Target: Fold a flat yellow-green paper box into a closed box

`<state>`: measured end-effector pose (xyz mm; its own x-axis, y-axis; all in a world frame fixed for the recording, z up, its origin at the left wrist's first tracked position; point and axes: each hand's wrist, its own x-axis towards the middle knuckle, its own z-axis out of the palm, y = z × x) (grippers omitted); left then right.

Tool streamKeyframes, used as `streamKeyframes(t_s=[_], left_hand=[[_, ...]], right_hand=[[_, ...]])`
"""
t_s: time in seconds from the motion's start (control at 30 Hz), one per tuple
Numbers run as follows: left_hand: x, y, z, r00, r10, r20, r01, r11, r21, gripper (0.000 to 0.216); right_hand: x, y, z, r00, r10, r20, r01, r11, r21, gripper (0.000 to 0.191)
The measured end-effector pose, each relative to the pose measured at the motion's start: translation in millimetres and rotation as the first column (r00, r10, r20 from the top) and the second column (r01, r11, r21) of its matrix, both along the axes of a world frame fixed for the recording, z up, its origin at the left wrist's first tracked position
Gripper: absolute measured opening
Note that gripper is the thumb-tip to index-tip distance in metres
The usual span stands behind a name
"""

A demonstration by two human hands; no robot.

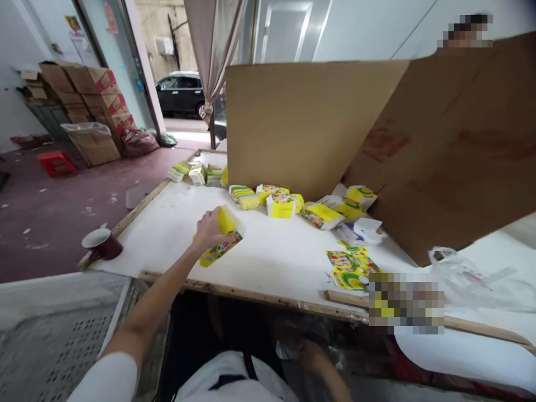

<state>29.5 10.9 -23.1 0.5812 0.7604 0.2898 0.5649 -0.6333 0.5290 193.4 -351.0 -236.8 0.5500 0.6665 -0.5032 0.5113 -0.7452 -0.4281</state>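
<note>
Left hand (209,230) reaching far over white worktop (272,257), grip closed around yellow packet (221,240), near-left of packet row (293,204). Right hand (307,354) low under worktop edge, grip unclear. Mug (101,243) at left corner.

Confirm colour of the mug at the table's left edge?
Dark maroon outside, white inside: the mug, clearest in the head view, sits at the table corner.
</note>
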Motion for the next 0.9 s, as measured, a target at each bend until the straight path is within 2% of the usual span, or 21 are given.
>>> streamKeyframes(t_s=[0.03, 0.1, 0.2, 0.3, 0.37, 0.5, 0.6, 0.73, 0.83, 0.9], left_hand=[[7, 3, -6.9, 0.985, -0.031, -0.17, 0.043, 0.997, 0.068, 0.106], [18, 6, -25.5, 0.924, -0.082, -0.374, 0.125, 0.988, 0.092, 0.107], [29, 6, -55.9, 0.865, -0.147, -0.479, 0.185, 0.982, 0.033, 0.107], [32, 7, -74.7, 0.829, -0.179, -0.53, 0.217, 0.976, 0.009, 0.111], [33, 10, -78.0, 0.816, -0.191, -0.545, 0.23, 0.973, 0.003, 0.116], [34, 15, -73.4, 0.801, -0.209, -0.562, 0.236, 0.971, -0.024, 0.115], [34, 14, -72.7, 0.81, -0.198, -0.552, 0.214, 0.976, -0.035, 0.112], [34, 7, -78.8, 0.843, -0.178, -0.507, 0.183, 0.982, -0.041, 0.111], [34, 7, -78.7, 0.871, -0.189, -0.454, 0.171, 0.982, -0.08, 0.109], [32, 12, -72.9, 0.897, -0.18, -0.403, 0.148, 0.983, -0.11, 0.107]], right_hand=[[-5, 2, -0.6, 0.998, 0.053, -0.022, -0.054, 0.998, -0.021, 0.006], [-13, 4, 1.9, 0.987, 0.153, -0.058, -0.156, 0.987, -0.049, 0.017], [-22, 5, 17.1, 0.959, 0.258, -0.119, -0.265, 0.963, -0.054, 0.029], [-28, 11, 49.5, 0.925, 0.332, -0.187, -0.339, 0.941, -0.009, 0.034], [-30, 22, 79.9, 0.881, 0.403, -0.245, -0.403, 0.914, 0.055, 0.038], [-25, 59, 144.5, 0.804, 0.521, -0.285, -0.475, 0.852, 0.218, 0.045], [-16, 90, 177.7, 0.779, 0.581, -0.236, -0.515, 0.808, 0.287, 0.045], [-6, 125, 192.0, 0.749, 0.638, -0.18, -0.565, 0.756, 0.33, 0.044], [-4, 144, 187.7, 0.731, 0.662, -0.167, -0.579, 0.73, 0.362, 0.043], [-4, 153, 179.8, 0.742, 0.647, -0.177, -0.542, 0.734, 0.409, 0.037]])
